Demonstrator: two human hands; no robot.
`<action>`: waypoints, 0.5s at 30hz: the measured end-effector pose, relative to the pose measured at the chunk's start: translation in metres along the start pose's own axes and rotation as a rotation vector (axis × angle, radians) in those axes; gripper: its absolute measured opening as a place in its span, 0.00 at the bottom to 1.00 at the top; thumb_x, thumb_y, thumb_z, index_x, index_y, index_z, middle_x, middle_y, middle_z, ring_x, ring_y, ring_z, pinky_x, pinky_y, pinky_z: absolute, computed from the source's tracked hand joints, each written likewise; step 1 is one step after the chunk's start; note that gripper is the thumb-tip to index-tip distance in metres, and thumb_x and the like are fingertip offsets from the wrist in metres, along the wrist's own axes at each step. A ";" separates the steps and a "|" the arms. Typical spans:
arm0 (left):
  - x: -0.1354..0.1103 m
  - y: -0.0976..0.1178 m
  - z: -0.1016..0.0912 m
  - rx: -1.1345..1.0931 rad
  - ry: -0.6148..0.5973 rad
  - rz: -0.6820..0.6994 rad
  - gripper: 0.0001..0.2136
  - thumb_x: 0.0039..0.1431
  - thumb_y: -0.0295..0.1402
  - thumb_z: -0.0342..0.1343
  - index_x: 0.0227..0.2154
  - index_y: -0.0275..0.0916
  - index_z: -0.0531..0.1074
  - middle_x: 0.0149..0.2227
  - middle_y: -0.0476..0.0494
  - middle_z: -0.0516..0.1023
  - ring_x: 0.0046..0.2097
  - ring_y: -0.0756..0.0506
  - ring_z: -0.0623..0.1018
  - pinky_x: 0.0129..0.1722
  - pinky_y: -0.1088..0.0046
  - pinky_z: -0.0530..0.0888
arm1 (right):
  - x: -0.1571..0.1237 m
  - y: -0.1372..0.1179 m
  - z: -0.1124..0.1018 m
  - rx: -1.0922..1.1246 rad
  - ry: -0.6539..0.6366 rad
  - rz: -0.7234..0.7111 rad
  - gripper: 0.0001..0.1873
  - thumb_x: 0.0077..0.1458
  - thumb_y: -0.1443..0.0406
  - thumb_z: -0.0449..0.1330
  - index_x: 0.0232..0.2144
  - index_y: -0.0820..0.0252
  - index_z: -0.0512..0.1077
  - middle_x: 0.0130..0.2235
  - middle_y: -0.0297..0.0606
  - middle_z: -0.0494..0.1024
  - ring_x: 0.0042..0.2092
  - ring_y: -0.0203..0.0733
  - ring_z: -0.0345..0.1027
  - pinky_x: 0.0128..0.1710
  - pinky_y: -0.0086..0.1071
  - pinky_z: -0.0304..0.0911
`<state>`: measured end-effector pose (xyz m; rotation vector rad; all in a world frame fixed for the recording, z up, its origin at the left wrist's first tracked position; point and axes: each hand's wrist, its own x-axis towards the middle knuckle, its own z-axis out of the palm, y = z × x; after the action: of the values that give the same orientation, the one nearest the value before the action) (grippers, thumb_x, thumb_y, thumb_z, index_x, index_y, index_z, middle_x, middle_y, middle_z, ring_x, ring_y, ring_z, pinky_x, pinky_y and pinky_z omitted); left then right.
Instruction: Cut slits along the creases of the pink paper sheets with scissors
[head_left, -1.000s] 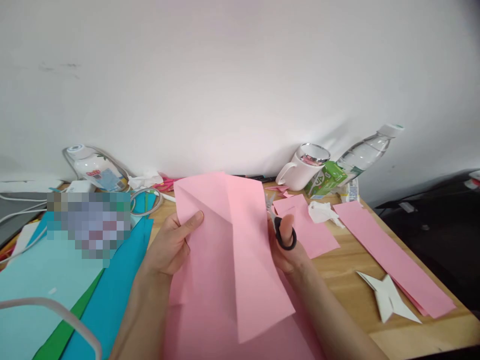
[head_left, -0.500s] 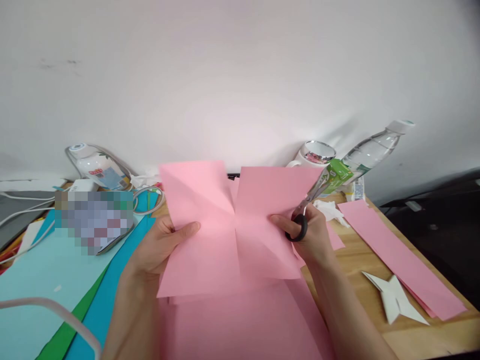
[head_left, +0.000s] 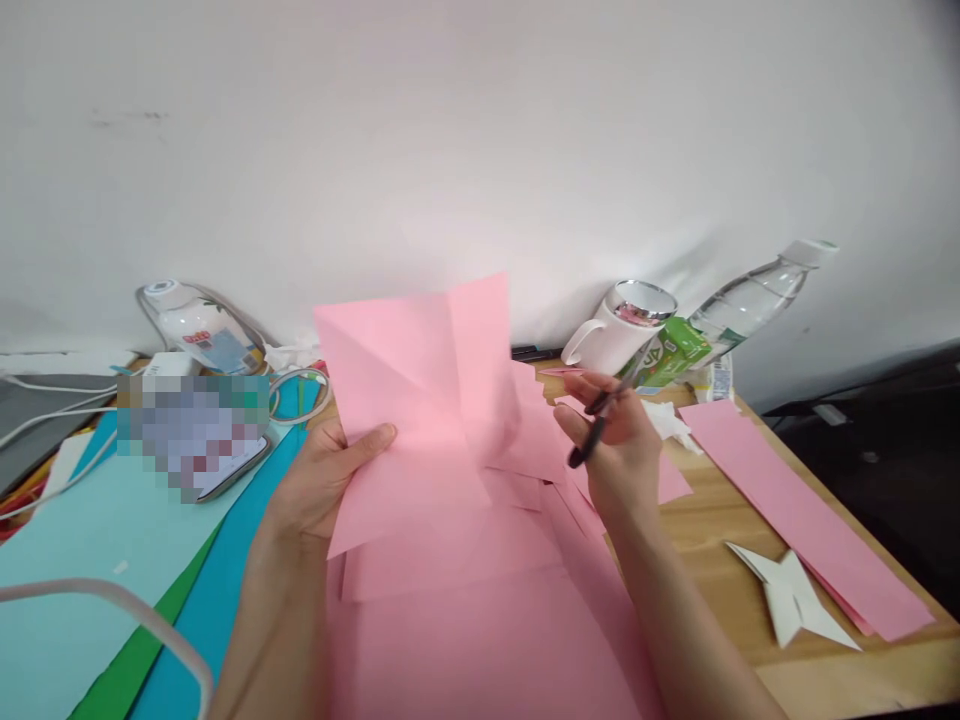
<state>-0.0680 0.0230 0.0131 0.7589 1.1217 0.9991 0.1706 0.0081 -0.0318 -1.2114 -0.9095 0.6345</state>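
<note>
My left hand [head_left: 330, 475] grips a creased pink sheet of paper [head_left: 397, 400] by its left side, thumb on top. The sheet stands raised, and its right part bends up and away from the rest. Apart from the sheet, my right hand [head_left: 619, 430] holds black-handled scissors [head_left: 598, 430], which hang on its fingers with the blades turned away toward the mug. Below the raised sheet lie more pink sheets [head_left: 487, 650] and cut pink pieces [head_left: 536, 430].
Along the wall stand a white bottle [head_left: 202, 325], a white mug [head_left: 611, 335], a green packet [head_left: 671, 355] and a clear bottle [head_left: 765, 295]. Pink strips [head_left: 802, 520] and a folded white paper star [head_left: 795, 600] lie right. A phone [head_left: 232, 470] rests on blue paper [head_left: 195, 620] at left.
My right hand has let go of the pink sheet and moved slightly right with the scissors. The sheet's right part has swung up and inward, while my left hand keeps its grip.
</note>
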 end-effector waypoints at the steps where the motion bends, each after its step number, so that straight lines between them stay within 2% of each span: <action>1: 0.000 0.000 0.000 -0.009 0.007 0.015 0.15 0.35 0.32 0.68 0.30 0.37 0.77 0.26 0.43 0.80 0.24 0.43 0.78 0.22 0.69 0.75 | 0.000 0.003 0.000 0.010 -0.071 0.053 0.20 0.41 0.64 0.67 0.39 0.57 0.69 0.44 0.41 0.74 0.49 0.47 0.67 0.48 0.44 0.64; 4: -0.001 -0.001 -0.001 0.019 -0.027 0.000 0.14 0.36 0.33 0.68 0.31 0.36 0.78 0.27 0.41 0.81 0.25 0.41 0.78 0.22 0.69 0.75 | 0.000 0.013 0.002 0.117 -0.209 0.224 0.17 0.44 0.61 0.66 0.37 0.58 0.67 0.46 0.43 0.74 0.49 0.48 0.69 0.48 0.47 0.63; 8: -0.006 -0.001 -0.003 0.006 -0.141 -0.060 0.11 0.41 0.34 0.66 0.30 0.35 0.78 0.26 0.39 0.80 0.23 0.43 0.77 0.20 0.71 0.74 | -0.004 0.018 0.007 0.243 -0.370 0.378 0.17 0.46 0.61 0.66 0.34 0.58 0.63 0.44 0.45 0.76 0.44 0.46 0.72 0.44 0.41 0.66; 12: -0.009 -0.003 -0.004 -0.022 -0.184 -0.055 0.10 0.42 0.33 0.65 0.30 0.37 0.78 0.26 0.40 0.80 0.24 0.43 0.78 0.21 0.71 0.74 | -0.006 0.016 0.007 0.222 -0.418 0.431 0.17 0.46 0.60 0.66 0.34 0.58 0.63 0.43 0.46 0.77 0.40 0.43 0.74 0.40 0.35 0.66; 15: -0.011 -0.006 -0.005 -0.028 -0.219 -0.043 0.08 0.42 0.34 0.65 0.26 0.36 0.78 0.24 0.41 0.79 0.23 0.43 0.77 0.22 0.70 0.74 | -0.007 0.016 0.006 0.296 -0.467 0.455 0.17 0.47 0.58 0.65 0.35 0.57 0.63 0.41 0.42 0.78 0.40 0.42 0.73 0.39 0.34 0.67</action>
<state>-0.0727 0.0107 0.0104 0.7980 0.9284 0.8714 0.1628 0.0090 -0.0481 -1.0196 -0.8816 1.4110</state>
